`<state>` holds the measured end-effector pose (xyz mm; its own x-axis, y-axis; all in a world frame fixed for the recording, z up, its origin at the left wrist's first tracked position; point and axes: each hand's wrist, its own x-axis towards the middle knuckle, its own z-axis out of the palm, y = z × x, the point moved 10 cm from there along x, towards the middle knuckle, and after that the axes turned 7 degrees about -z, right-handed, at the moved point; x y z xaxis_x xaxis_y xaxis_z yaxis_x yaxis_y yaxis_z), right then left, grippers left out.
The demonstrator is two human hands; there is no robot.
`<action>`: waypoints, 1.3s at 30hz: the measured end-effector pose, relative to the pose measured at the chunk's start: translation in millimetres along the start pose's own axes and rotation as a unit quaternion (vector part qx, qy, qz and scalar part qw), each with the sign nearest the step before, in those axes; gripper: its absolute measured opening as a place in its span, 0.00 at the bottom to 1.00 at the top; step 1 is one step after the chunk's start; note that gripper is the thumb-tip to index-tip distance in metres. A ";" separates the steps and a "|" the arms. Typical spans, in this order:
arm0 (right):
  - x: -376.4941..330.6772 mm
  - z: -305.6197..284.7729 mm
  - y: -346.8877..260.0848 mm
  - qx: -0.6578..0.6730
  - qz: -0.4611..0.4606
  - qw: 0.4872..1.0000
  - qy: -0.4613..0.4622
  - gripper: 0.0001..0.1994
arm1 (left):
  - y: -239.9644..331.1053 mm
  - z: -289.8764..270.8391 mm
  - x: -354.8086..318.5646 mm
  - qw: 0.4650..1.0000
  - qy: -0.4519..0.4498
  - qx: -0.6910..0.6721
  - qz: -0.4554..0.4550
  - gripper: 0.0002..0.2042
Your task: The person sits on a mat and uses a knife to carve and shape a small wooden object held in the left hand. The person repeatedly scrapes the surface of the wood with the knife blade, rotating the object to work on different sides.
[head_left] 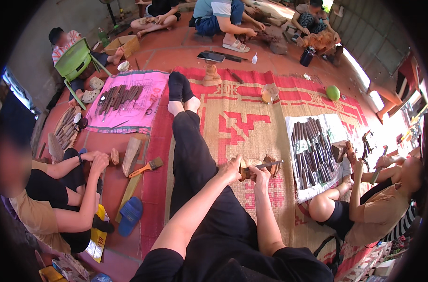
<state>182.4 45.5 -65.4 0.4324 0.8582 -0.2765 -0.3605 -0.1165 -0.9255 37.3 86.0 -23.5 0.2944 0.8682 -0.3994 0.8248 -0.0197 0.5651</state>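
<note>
On red-patterned woven mat [251,127], tiled workshop floor [176,47].

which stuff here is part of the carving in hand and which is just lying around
In use:
left hand
right hand
wooden piece
chisel

Lying about:
row of chisels on white cloth
paintbrush
blue sandal
green fruit
phone on stand

Red tiled floor [176,51], woven mat [251,122]

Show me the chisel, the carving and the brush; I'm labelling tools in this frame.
chisel [269,165], head view, on its metal shaft.
carving [249,164], head view, on its pale wood top.
brush [147,167], head view, on its orange handle.
</note>
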 end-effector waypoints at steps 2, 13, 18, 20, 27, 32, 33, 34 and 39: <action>-1.1 3.7 2.9 -0.037 0.005 0.999 -0.012 0.07 | -2.4 3.1 3.5 1.000 -0.015 -0.014 0.000 0.30; 1.8 2.7 -3.0 -0.021 -0.014 1.000 -0.003 0.06 | -5.3 5.1 6.1 1.000 -0.003 -0.024 0.008 0.31; 8.6 -15.4 5.3 -0.014 -0.004 1.000 0.025 0.06 | 4.0 -1.3 -1.0 1.000 0.009 -0.016 0.015 0.30; 8.8 -17.3 5.7 -0.031 -0.009 0.999 0.034 0.06 | 0.9 0.4 0.3 1.000 0.018 -0.007 0.011 0.29; 4.0 -7.8 9.5 0.024 0.014 1.000 0.002 0.06 | 1.9 1.3 1.3 1.000 0.007 -0.007 0.006 0.30; 1.3 -7.9 3.6 0.028 0.007 1.000 0.009 0.07 | 0.5 1.9 3.7 1.000 -0.007 -0.005 0.003 0.30; -1.1 -1.5 3.7 0.007 0.009 1.000 -0.002 0.07 | -3.6 5.0 5.3 1.000 -0.021 -0.014 -0.006 0.30; -2.9 3.8 4.7 -0.014 0.011 1.000 -0.012 0.07 | -2.9 1.3 5.7 1.000 0.015 -0.006 0.021 0.30; 6.2 -6.1 5.0 0.023 0.012 1.000 0.000 0.07 | 2.4 -0.4 0.6 1.000 0.019 -0.004 0.022 0.30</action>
<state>188.3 47.2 -73.3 0.4231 0.8552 -0.2992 -0.4095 -0.1141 -0.9052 39.3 86.6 -22.0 0.3105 0.8853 -0.3462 0.8078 -0.0537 0.5870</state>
